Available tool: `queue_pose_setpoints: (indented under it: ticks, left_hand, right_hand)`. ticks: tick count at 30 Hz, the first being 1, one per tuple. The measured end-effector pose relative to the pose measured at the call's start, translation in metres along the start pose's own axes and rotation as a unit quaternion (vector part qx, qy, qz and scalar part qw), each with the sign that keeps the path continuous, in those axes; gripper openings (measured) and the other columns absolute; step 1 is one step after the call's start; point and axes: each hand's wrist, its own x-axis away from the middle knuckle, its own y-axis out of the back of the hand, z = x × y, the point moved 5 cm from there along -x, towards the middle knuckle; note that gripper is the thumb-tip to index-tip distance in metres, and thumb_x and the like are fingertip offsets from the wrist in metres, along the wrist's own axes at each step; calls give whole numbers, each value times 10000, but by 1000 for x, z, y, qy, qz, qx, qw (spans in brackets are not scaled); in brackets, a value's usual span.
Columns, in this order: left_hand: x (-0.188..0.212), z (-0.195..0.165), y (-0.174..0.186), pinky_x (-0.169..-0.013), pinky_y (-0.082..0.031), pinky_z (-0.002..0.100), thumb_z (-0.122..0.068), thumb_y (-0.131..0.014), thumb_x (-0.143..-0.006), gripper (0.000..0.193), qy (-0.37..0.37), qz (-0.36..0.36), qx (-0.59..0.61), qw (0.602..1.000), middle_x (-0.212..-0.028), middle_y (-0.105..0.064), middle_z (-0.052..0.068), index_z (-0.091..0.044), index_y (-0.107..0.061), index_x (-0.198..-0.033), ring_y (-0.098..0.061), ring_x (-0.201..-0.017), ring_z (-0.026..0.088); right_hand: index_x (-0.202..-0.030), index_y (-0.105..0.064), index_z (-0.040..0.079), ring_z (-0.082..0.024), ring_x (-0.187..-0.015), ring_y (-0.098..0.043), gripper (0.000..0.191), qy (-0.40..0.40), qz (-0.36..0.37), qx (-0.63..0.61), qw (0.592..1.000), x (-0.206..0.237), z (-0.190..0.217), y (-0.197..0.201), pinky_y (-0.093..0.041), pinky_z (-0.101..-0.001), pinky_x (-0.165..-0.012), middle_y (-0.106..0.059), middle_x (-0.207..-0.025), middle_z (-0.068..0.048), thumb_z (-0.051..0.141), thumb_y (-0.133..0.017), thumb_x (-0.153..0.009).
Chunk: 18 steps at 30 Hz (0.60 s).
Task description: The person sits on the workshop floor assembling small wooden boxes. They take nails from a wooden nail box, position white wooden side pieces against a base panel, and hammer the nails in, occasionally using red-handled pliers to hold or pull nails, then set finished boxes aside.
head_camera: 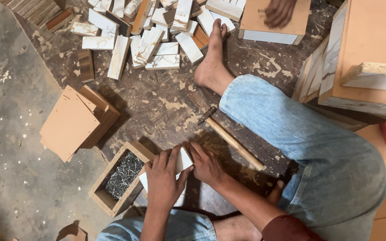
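I had a small white block [184, 159] pressed between both hands on the floor [157, 102], my left hand [164, 178] wrapped over it and my right hand [207, 164] closing on its other edge, so each grip was grasping the block. Just left of the block stood a wooden box of nails [120, 177]. Just right of it lay a hammer [233, 142]. Beyond it, well apart, lay a heap of white offcuts [153, 31].
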Motion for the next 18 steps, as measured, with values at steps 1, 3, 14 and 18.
queue_pose_setpoints:
  ticks: [1, 3, 14, 18]
  left_hand:
    - [0, 0, 0, -881, -393, 492, -400, -772, -811, 692, 1, 4, 1, 1000, -1166, -622, 128, -79, -553, -1384, -576, -1089, 317]
    - [-1, 1, 0, -885, -393, 487, -405, -772, -811, 699, 6, 8, -1, 1000, -1169, -622, 127, -81, -552, -1389, -577, -1076, 309]
    - [1, 2, -2, -872, -390, 484, -385, -781, -799, 695, 2, -12, -1, 1000, -1167, -622, 128, -66, -556, -1374, -578, -1083, 312]
    - [1, 0, 0, -858, -390, 480, -373, -783, -797, 702, -9, -10, -9, 1000, -1163, -622, 126, -70, -553, -1386, -581, -1061, 307]
  right_hand:
    - [-1355, -596, -32, -410, -1040, -711, 650, -3, 2, -4, 1000, 0, 0, -1, -605, -441, -875, -604, -1318, -210, -23, -725, -717]
    - [-1363, -590, -40, -402, -1041, -718, 645, -4, 1, -10, 1000, -1, -1, -2, -614, -430, -882, -605, -1323, -205, -36, -712, -730]
    - [-1370, -572, -66, -400, -1044, -720, 641, 20, -11, 13, 1000, -3, 1, -4, -616, -439, -887, -596, -1319, -209, -39, -725, -749]
    - [-1389, -570, -62, -394, -1021, -721, 653, -7, 12, 0, 1000, -1, -2, -6, -623, -427, -862, -599, -1324, -202, -61, -703, -750]
